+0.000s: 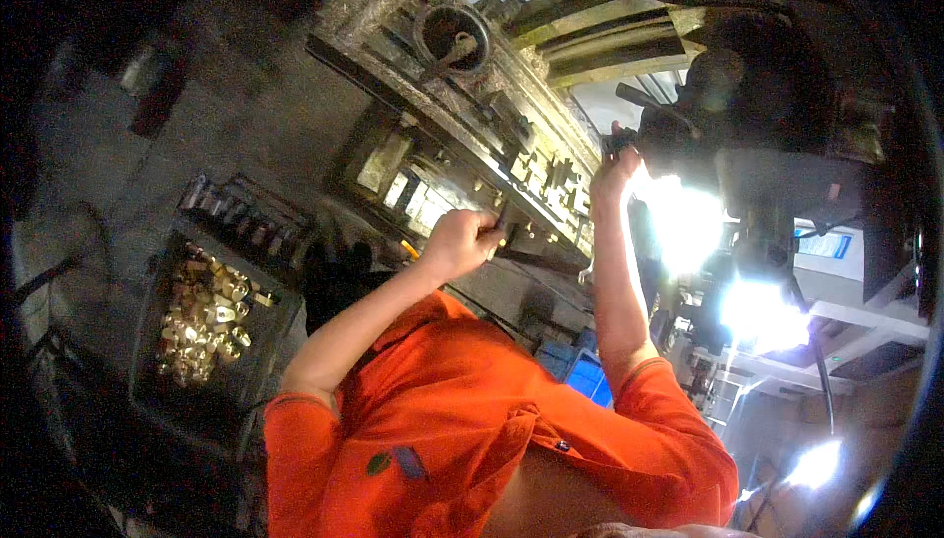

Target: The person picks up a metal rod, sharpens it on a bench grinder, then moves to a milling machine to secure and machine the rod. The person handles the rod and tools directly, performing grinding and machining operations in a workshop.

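- left hand (462, 240) fisted, fingers clamped on a dark tool (500, 218) against the machine table (462, 135)
- right hand (615, 164), right of that table, fingers closed around a black lever (644, 100)
- tray of brass parts (205, 314) left of the table

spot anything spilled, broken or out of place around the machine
Nothing stands out. The brass parts sit piled inside their tray, none scattered. The left hand and right hand are both on the grimy machine.

dark machine head (777, 95) crowds the right hand (615, 169); machine table (472, 145) blocks the left hand (460, 241); bin of brass parts (206, 317) stands apart
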Demonstrator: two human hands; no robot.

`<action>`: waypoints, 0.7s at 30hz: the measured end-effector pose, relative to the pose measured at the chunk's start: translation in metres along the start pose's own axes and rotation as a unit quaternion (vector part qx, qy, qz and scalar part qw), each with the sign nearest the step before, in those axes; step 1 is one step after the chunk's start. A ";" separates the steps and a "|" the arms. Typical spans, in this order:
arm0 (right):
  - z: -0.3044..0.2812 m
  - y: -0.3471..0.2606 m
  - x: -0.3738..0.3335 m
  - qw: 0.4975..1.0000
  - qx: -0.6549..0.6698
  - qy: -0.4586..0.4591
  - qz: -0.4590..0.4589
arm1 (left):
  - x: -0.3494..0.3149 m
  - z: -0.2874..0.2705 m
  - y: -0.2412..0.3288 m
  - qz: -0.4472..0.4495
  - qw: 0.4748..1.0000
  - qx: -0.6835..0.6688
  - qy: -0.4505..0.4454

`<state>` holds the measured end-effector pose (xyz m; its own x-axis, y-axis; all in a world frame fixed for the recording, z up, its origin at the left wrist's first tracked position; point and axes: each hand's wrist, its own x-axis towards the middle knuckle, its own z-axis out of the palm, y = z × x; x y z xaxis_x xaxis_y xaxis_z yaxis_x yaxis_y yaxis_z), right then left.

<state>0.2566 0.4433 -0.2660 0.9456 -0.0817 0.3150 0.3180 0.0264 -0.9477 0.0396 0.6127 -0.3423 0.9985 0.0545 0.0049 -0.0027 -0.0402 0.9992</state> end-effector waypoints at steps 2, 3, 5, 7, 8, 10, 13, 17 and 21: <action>0.023 0.003 -0.005 0.998 0.051 0.043 0.006 | 0.008 -0.009 0.000 -0.004 1.000 -0.017 0.023; 0.021 0.008 -0.001 0.996 0.076 0.043 0.017 | 0.010 -0.013 0.001 -0.003 0.999 -0.035 0.025; -0.022 0.015 0.016 0.978 0.118 -0.170 0.036 | 0.013 -0.018 -0.002 -0.001 0.998 -0.067 0.017; -0.046 0.009 0.032 0.920 0.129 -0.354 0.106 | 0.017 -0.015 -0.015 -0.001 1.000 -0.028 0.011; -0.029 -0.002 0.026 0.939 0.092 -0.309 0.123 | 0.021 -0.017 -0.018 -0.011 1.000 -0.008 0.011; -0.006 -0.027 0.006 0.955 0.115 -0.213 0.169 | 0.022 -0.016 -0.024 -0.016 1.000 0.002 0.022; 0.000 -0.038 -0.049 0.980 -0.168 0.044 0.101 | 0.019 -0.014 -0.016 -0.104 0.994 -0.020 0.012; 0.001 -0.039 -0.061 0.998 -0.045 -0.019 0.036 | 0.021 0.000 -0.019 -0.060 0.998 0.004 -0.009; 0.002 -0.026 -0.022 0.994 0.063 -0.017 0.090 | 0.027 0.008 -0.016 -0.066 0.997 -0.020 -0.018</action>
<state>0.2273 0.4459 -0.2481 0.9891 -0.0298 0.1440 0.1469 0.1616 -0.9758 0.0671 0.6066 -0.3584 0.9917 0.0207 -0.1271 0.1270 0.0049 0.9919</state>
